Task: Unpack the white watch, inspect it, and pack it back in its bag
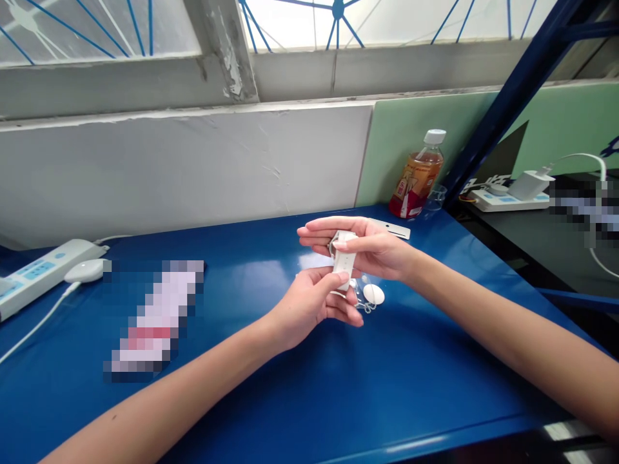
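Observation:
A white wristwatch [345,259] with small holes along its strap is held above the blue table [271,406]. My left hand [309,299] pinches the lower part of the strap between thumb and fingers. Higher up, my right hand [380,250] grips the watch with its thumb on top, its other fingers stretched out behind. The watch face is mostly hidden. Just past my left fingertips lie a white oval disc [374,294] and a thin beaded cord [366,308], partly covered by the hand.
A white slotted strip [397,229] lies behind my right hand. Farther back stands a drink bottle [416,177]. To the left are a blurred-out flat object [157,319], a white plug [87,270] and a power strip [46,270]. A second power strip [512,201] sits far right beyond a blue post.

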The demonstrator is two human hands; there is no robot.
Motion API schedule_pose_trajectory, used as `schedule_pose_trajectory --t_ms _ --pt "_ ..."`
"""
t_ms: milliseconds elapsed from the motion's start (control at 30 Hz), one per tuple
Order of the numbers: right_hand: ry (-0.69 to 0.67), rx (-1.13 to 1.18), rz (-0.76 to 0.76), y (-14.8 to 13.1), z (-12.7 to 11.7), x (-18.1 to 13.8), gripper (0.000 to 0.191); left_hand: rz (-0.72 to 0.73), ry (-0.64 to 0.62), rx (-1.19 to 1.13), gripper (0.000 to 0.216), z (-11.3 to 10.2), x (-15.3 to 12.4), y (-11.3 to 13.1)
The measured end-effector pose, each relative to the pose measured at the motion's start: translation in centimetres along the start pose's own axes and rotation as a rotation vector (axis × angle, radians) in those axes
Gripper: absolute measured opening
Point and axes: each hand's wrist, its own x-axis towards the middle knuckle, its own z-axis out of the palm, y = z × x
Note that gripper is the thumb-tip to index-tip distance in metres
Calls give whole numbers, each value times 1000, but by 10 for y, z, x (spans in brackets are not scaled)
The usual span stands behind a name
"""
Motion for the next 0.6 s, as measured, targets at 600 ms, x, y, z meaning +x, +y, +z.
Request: schedule_pose_trajectory --t_ms 600 --pt "19 100 91 -6 6 1 51 -22 -72 -12 29 2 4 -6"
